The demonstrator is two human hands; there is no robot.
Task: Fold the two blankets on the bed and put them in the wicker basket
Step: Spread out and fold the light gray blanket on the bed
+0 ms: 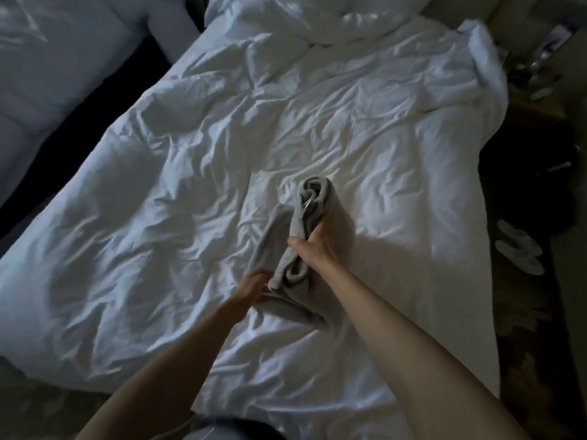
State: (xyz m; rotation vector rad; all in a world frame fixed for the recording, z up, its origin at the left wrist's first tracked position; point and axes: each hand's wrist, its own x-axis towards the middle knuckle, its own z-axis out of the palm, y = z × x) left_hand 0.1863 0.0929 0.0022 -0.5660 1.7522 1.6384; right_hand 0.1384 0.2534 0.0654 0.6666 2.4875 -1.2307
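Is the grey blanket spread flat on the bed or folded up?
Folded up: the grey blanket is a narrow, layered bundle, gripped by the right hand; the left hand is at its near end.

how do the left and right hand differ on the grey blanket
The right hand grips the grey blanket round its middle; the left hand is at its near end, grip unclear. The right hand reaches farther across the bed than the left hand. Both meet the same blanket.
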